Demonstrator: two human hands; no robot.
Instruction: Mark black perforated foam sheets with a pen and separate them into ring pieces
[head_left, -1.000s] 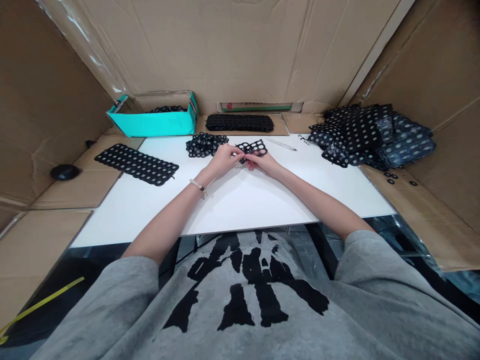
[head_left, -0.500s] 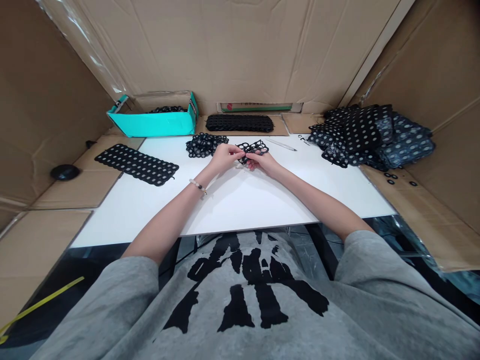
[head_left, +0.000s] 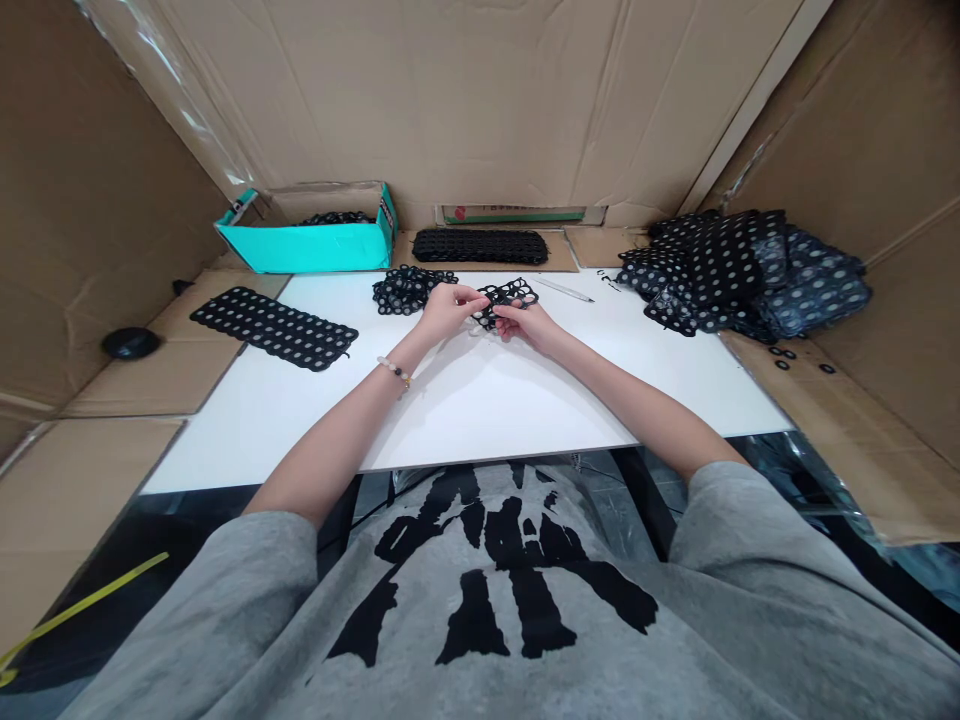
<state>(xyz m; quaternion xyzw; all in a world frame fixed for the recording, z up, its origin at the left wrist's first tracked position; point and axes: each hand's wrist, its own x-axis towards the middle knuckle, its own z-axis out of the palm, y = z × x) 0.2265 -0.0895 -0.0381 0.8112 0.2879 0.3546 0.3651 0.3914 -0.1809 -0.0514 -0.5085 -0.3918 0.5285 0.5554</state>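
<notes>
A teal box (head_left: 307, 250) sits behind the white desk (head_left: 480, 420). A dotted black sheet (head_left: 274, 328) lies left, and a heap of sheets (head_left: 720, 270) lies right.

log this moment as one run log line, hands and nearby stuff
left hand: on black perforated grid piece | right hand: on same piece | nearest: tangled black grid pile | also: slim pale tool, flat grid sheet
</notes>
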